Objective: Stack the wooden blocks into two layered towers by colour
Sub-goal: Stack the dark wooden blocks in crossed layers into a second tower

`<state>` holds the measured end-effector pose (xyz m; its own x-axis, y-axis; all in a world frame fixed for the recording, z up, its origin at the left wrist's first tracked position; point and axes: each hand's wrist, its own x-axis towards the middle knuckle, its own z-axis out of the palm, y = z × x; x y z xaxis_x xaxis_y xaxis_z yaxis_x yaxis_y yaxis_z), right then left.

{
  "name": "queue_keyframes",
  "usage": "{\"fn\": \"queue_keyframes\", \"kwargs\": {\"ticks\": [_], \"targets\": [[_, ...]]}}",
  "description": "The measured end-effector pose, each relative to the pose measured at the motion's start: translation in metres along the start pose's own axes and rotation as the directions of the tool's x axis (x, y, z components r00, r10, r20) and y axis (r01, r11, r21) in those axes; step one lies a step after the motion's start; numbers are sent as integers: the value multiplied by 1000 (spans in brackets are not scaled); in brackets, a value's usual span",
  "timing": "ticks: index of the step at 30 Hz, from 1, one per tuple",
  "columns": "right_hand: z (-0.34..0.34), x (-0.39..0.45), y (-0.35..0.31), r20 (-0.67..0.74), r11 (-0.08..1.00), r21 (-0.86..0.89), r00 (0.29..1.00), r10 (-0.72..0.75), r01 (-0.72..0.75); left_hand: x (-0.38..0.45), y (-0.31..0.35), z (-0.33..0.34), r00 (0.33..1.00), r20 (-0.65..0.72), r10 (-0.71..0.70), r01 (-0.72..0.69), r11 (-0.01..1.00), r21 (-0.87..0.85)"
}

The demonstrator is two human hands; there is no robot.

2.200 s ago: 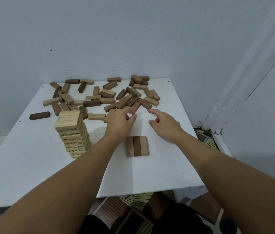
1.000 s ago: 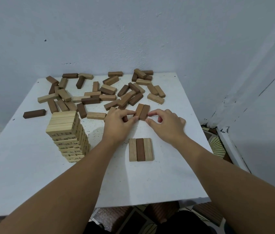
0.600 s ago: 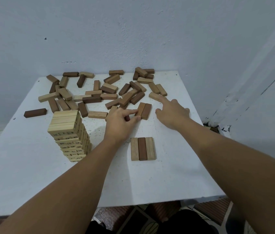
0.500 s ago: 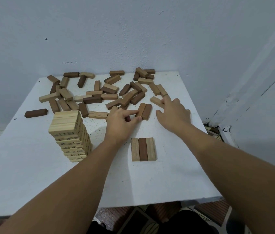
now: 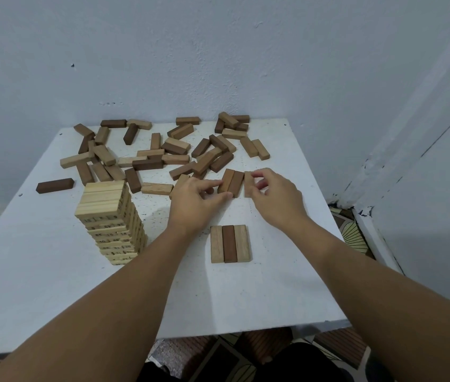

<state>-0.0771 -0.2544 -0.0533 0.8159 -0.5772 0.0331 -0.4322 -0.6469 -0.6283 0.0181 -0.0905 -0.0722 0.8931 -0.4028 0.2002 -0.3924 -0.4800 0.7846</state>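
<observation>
While the second tower's next layer gets lined up, edges should be squared.
Brown pair [image 5: 231,182] is pinched by left hand [image 5: 194,204]; third block [image 5: 247,183], pinched by right hand [image 5: 274,195], gets slid in from 3 o'clock.

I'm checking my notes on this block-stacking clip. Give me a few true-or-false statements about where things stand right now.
1. The pale tower stands left of the left hand. True.
2. The flat row of three is all dark blocks. False: one dark block lies between two lighter ones.
3. The right hand pinches a light block. True.
4. The pair of blocks by the left hand sits on the row of three. False: it lies on the table, farther back.
5. The loose pile lies at the near edge. False: it lies near the wall.
</observation>
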Motion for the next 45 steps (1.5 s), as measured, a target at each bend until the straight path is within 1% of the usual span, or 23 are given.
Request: {"fn": "queue_keyframes", "kwargs": {"ticks": [2, 8, 12, 16, 24, 27, 30, 33, 37, 38, 40, 42, 43, 45], "targets": [[-2, -2, -3, 65, 1000, -7, 998, -3, 3, 0, 1, 0, 1000, -6, -6, 6, 1000, -16], [-8, 3, -11, 144, 994, 79, 987, 67, -79, 1, 0, -1, 1000, 3, 20, -20, 1000, 2], [-13, 13, -14, 202, 988, 36, 969, 140, -150, 3, -1, 1, 999, 20, 37, -38, 998, 50], [-12, 12, -20, 209, 981, 56, 963, 169, -185, 4, -2, 1, 999, 26, 43, -45, 996, 76], [-12, 18, -15, 152, 990, 39, 980, 131, -138, 4, -5, 3, 999, 34, 26, -28, 996, 80], [-12, 23, -11, 227, 991, 52, 968, 107, -122, 5, -7, 1, 998, 44, 50, -54, 993, 101], [-14, 25, -11, 262, 994, -48, 959, 110, -101, 5, -5, 0, 997, 76, 36, -42, 995, 86], [-10, 22, -10, 234, 994, -91, 969, 82, -62, 5, -6, 0, 995, 92, 22, -30, 996, 84], [-13, 28, -8, 173, 998, -33, 983, 54, -49, 5, -8, 0, 995, 93, 26, -34, 996, 82], [-16, 31, -9, 178, 999, -15, 983, 54, -52, 5, -8, 1, 995, 91, 26, -34, 996, 82], [-20, 33, -13, 238, 999, -8, 971, 36, -35, 5, -8, 1, 996, 85, 27, -33, 997, 72], [-18, 31, -17, 296, 997, -78, 955, 10, 14, 5, -8, 2, 997, 76, 32, -36, 998, 57], [-16, 30, -18, 299, 994, -104, 954, 0, 33, 5, -8, 2, 997, 73, 32, -36, 998, 51], [-11, 29, -17, 263, 992, -109, 964, -27, 58, 5, -8, 3, 997, 63, 32, -35, 998, 53]]}}
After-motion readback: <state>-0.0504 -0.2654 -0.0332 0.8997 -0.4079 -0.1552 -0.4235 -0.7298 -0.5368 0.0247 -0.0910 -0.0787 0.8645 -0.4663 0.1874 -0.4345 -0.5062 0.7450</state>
